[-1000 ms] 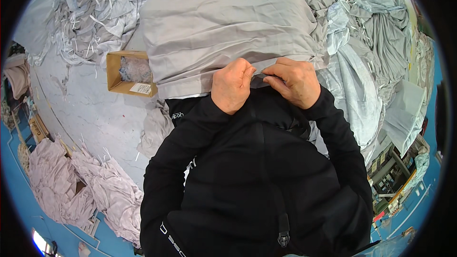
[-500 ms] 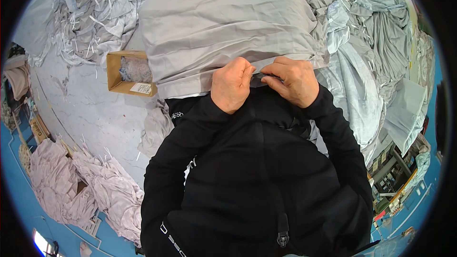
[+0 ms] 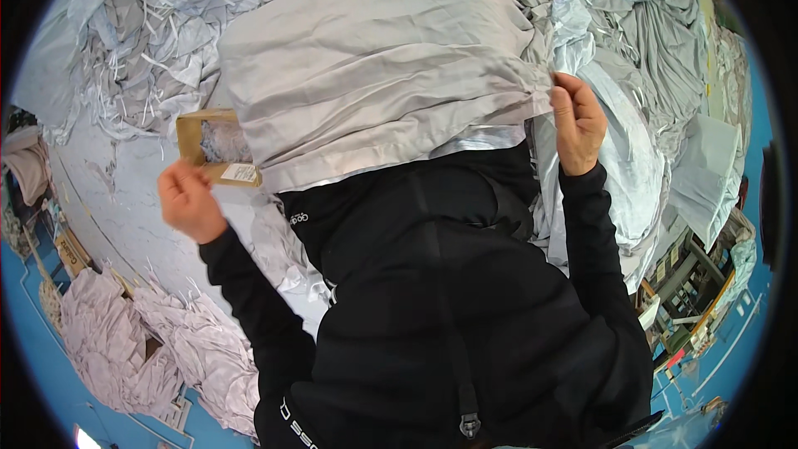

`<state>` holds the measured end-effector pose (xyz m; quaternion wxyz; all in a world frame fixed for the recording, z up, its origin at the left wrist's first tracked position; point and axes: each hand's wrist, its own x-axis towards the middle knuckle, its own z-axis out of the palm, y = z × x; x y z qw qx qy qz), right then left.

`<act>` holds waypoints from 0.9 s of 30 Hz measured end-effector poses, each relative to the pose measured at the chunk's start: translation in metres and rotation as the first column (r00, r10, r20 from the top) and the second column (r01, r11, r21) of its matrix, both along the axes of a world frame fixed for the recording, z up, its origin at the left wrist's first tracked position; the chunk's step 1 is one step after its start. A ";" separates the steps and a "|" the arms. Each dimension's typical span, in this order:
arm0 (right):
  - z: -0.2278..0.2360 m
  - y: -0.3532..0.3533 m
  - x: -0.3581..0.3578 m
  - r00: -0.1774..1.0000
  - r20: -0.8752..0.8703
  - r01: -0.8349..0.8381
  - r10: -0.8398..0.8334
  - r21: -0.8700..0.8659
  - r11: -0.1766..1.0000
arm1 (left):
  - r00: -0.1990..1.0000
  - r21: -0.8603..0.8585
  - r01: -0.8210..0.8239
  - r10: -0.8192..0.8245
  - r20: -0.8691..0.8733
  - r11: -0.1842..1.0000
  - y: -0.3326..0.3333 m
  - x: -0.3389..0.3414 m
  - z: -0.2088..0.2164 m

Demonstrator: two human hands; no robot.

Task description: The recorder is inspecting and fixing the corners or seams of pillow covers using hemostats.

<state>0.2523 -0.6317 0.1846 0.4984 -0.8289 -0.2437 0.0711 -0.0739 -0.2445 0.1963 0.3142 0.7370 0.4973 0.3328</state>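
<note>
A large piece of light grey fabric [image 3: 374,75], creased and gathered along its near edge, lies across the table in front of me. My right hand [image 3: 579,123] is closed on the fabric's right end, pinching it between thumb and fingers. Over at the left, my left hand [image 3: 193,199] hovers by the near left corner of a small cardboard box [image 3: 224,173]. Its fingers look curled but are smeared by motion, so whether they hold anything does not show. Inside the box is a loose heap of small clear, pinkish pieces [image 3: 223,141], too fine to make out.
Heaped grey cloth with white ties [image 3: 158,58] covers the far left. More crumpled grey and silvery fabric [image 3: 619,141] lies at the right. Pale pink cloth [image 3: 116,337] is piled at the lower left. A marbled tabletop [image 3: 125,191] shows beside the box.
My hands were together at the fabric's near edge and have moved apart. The left swung to the box; the right went to the fabric's right end. The near edge now hangs differently.
</note>
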 end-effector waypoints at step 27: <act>-0.039 0.014 -0.037 0.972 -0.215 0.080 -0.092 -0.063 0.995 | 0.477 -0.145 0.877 -0.866 0.151 0.458 -0.192 0.204 -0.042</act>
